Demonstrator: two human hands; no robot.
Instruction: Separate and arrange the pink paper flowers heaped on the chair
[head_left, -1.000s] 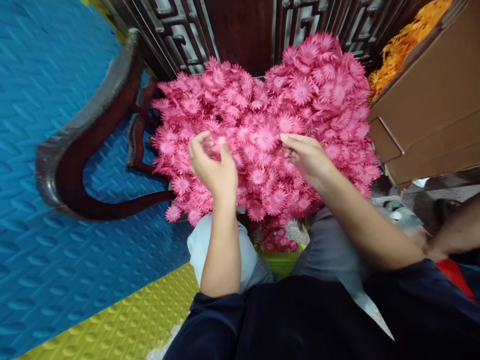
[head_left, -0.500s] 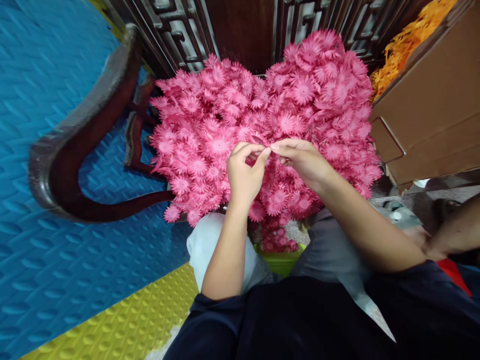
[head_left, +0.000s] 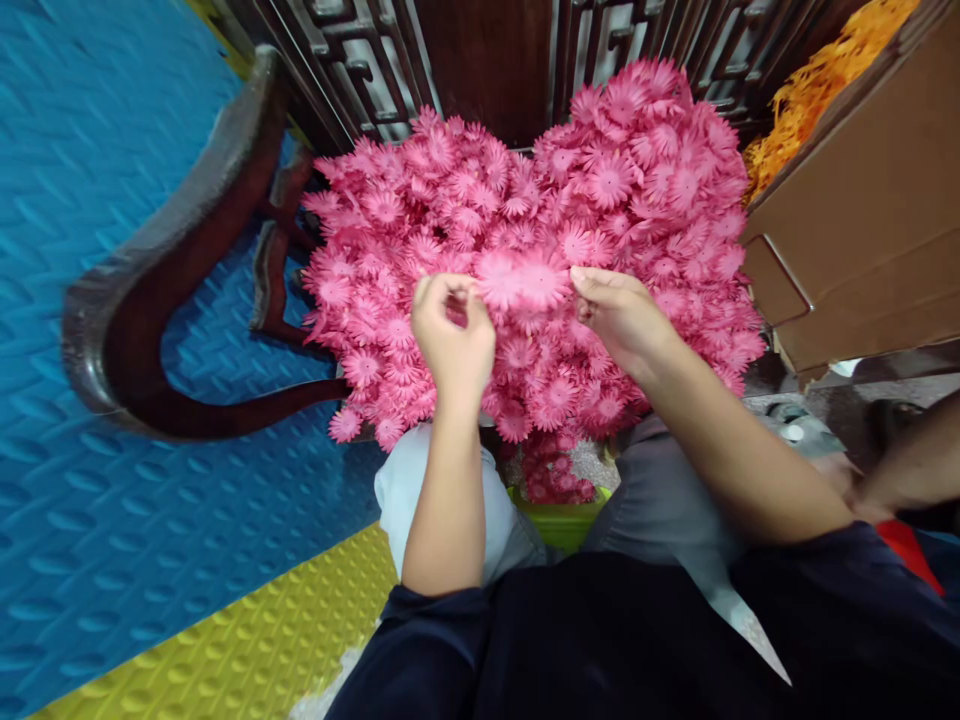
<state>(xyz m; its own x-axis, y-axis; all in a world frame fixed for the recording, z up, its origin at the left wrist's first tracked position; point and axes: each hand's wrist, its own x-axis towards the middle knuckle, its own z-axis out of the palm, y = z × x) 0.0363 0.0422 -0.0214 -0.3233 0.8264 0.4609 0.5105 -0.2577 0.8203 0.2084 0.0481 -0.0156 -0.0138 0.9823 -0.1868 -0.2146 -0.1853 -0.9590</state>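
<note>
Head view, change: The hands have parted from fingertip contact, and two blurred pink flowers (head_left: pixel 538 283) now show side by side between them; this seems to open the pair out.
Left hand (head_left: pixel 454 335): Thumb and forefinger curve into a ring by the flowers' left edge; blur hides whether the tips grip.
Right hand (head_left: pixel 628 318): Thumb and forefinger are pinched together, apparently on the flowers' right edge.
Flowers' place: In front of the heap of pink blossoms (head_left: pixel 652 190).
Flowers' direction: Petalled faces look up toward the camera; the pair's long axis runs left to right, nearly level.
</note>
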